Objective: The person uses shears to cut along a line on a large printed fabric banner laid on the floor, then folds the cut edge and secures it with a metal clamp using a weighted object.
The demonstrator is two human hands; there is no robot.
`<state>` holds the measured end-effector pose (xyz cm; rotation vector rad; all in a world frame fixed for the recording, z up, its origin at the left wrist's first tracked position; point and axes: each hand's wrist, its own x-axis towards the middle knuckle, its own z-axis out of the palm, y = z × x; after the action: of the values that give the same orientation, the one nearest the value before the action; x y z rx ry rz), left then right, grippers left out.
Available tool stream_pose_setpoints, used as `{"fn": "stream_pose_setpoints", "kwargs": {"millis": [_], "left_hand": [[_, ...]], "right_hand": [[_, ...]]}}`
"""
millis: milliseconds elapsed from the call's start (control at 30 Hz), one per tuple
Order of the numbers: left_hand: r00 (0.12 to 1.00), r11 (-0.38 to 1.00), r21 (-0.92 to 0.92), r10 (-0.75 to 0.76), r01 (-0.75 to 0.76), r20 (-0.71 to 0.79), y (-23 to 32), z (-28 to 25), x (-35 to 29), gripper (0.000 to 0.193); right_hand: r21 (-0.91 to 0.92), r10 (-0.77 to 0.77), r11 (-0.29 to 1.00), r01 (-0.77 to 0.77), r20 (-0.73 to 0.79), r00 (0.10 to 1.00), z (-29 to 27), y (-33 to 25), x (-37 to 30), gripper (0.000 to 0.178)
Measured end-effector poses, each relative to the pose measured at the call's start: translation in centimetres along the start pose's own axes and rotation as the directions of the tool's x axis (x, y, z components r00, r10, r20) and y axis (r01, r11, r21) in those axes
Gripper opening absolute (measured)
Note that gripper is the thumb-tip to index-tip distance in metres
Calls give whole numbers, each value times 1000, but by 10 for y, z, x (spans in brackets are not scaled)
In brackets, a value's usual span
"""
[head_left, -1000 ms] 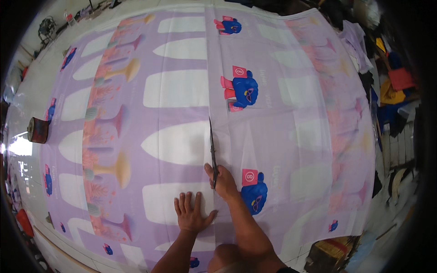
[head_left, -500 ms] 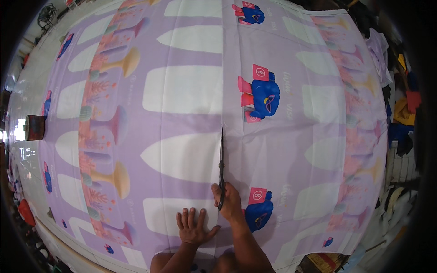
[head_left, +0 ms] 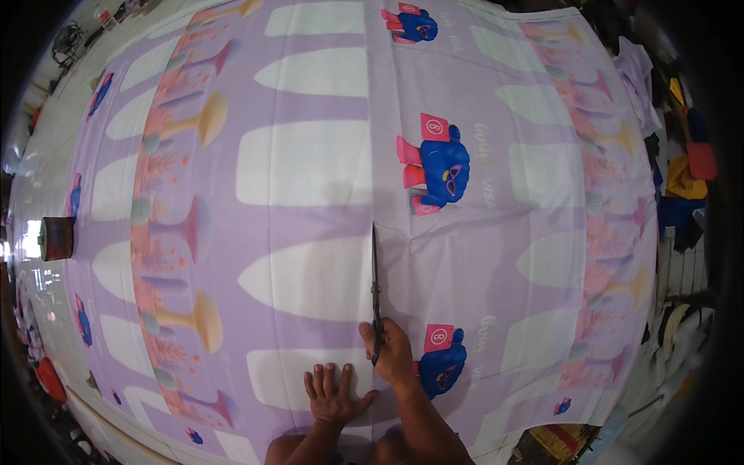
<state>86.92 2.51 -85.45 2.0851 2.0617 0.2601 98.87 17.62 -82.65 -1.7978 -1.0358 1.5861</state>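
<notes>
A large sheet of printed lilac fabric [head_left: 310, 225] lies spread over the floor, with white arches, coral bands and blue cartoon figures on it. Down its middle runs a straight line where the white shapes meet plain lilac. My right hand [head_left: 394, 353] grips a pair of dark scissors [head_left: 376, 291], whose blades point away from me along that line and look closed. To the left of it, my left hand [head_left: 335, 397] presses flat on a white printed shape, fingers spread. Whether the cloth is cut behind the blades is hard to make out.
A rusty block-like weight or tin [head_left: 57, 238] stands on the left edge of the fabric. Shiny tiled floor [head_left: 39, 167] shows beyond it. Along the right side lie heaped cloths [head_left: 686, 182], and a wooden crate-like thing [head_left: 556, 445] is at the lower right. My knees are at the bottom.
The fabric pattern sits slightly lower and further left in view. The scissors remain in my right hand on the middle line, and my left hand stays flat on the cloth.
</notes>
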Motion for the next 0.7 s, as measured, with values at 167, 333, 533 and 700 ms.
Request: {"fn": "stream_pose_setpoints", "kwargs": {"millis": [167, 333, 533, 700], "left_hand": [[1000, 1000, 13, 4, -3, -15, 0, 1, 1, 86], [1000, 999, 37, -6, 6, -2, -1, 1, -2, 84], [1000, 999, 32, 7, -7, -23, -1, 3, -1, 83], [1000, 1000, 29, 3, -3, -12, -1, 2, -1, 83]], "right_hand": [[-55, -11, 998, 11, 5, 1000, 3, -21, 24, 47], [11, 36, 999, -36, 27, 999, 2, -27, 36, 50], [-14, -5, 1000, 5, -7, 1000, 2, -22, 41, 50], [-19, 31, 999, -32, -34, 999, 1, -30, 42, 52]]}}
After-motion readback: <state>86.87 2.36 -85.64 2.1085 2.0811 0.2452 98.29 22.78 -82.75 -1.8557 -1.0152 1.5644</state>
